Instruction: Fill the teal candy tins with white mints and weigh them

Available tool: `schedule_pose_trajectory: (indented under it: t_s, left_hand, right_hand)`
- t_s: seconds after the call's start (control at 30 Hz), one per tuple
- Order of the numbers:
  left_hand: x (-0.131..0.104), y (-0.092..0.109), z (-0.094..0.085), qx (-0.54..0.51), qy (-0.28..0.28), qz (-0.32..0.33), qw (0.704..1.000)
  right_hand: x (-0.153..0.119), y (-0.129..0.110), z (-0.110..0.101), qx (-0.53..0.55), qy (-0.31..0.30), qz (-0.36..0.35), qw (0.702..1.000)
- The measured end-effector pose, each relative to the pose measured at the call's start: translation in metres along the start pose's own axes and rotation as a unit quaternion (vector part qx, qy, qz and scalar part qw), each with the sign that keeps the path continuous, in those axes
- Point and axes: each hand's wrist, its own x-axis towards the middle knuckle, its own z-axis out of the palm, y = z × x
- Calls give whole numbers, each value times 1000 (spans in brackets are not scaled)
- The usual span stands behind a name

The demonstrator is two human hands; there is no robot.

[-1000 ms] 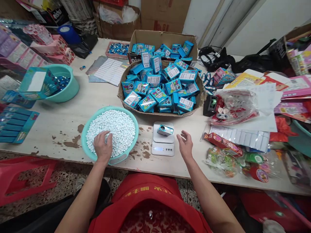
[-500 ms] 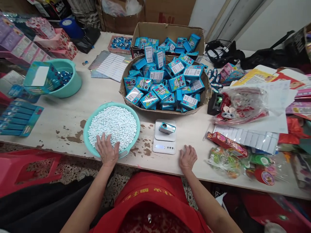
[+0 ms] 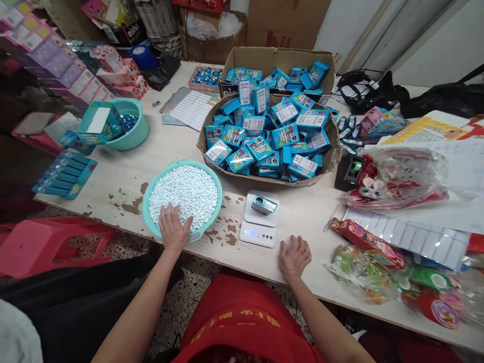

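Note:
My left hand [image 3: 174,227] rests with fingers spread on the small white candies [image 3: 185,189] that fill a round turquoise basin [image 3: 150,228]. My right hand [image 3: 295,256] lies on the table near its front edge, fingers apart and slightly bent, holding nothing. Between the two hands stands a white digital scale [image 3: 258,235] with a lit display. On its plate lies a small blue-and-silver tin [image 3: 264,204] with a dark round opening at one end. Behind the scale, a cut-down carton [image 3: 212,170] is heaped with blue candy packs [image 3: 260,147].
Another carton [image 3: 280,55] of blue packs stands behind. At left are a turquoise tub [image 3: 141,132], flat blue packs [image 3: 66,174] and a red stool [image 3: 30,244]. A tape dispenser [image 3: 347,171], red box [image 3: 366,243] and bagged sweets [image 3: 359,275] crowd the right side.
The camera view has turned a little to the left, so the table's things appear shifted right. Both hands keep their places, the left on the candies and the right on the table.

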Motion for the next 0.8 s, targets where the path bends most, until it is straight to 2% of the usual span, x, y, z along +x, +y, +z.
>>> schedule_pose_trajectory:
  t_s: [0.3, 0.47, 0.53, 0.6, 0.7, 0.8]
  left_hand:
    - [5, -5, 0, 10, -26, 11, 1000]
    - [39, -11, -5, -42, -86, 5, 995]
    - [54, -13, -9, -116, -103, -41, 987]
    - [66, -17, -14, -249, -107, -148, 951]
    - [75, -22, -21, -423, -99, -298, 850]
    - [76, -24, -31, -492, -93, -364, 785]
  right_hand:
    - [1, -5, -2, -27, 8, 2, 1000]
    - [-1, -8, -2, -27, 30, 3, 999]
    - [-1, -8, -2, -21, 37, 3, 999]
    - [-2, -8, -1, -21, 44, -4, 999]
    - [-1, -8, -1, -19, 49, -10, 999]
    - [-1, -10, -4, -13, 50, -11, 999]
